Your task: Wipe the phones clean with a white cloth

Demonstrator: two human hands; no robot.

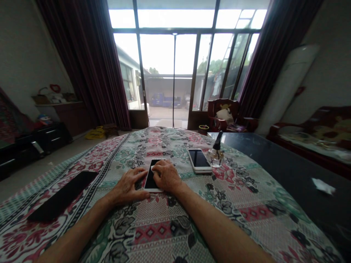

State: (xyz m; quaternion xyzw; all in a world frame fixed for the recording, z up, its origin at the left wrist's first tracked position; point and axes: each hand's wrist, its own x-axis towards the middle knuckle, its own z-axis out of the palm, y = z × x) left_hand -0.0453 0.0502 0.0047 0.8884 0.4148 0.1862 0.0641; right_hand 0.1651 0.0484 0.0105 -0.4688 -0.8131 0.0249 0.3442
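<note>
- Right hand (166, 176): fingers curled, pinching white wad (153, 168) on smartphone (150, 182); hard pressure could skid it
- Left hand (128, 187): fingers spread; weak bracing could ruck tablecloth (153, 233)

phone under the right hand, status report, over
Left hand spread at left edge of phone. Right hand over its screen, pinching something white. Phone flat, screen up, partly covered. Second phone and bottle to the right, clear of hands.
</note>
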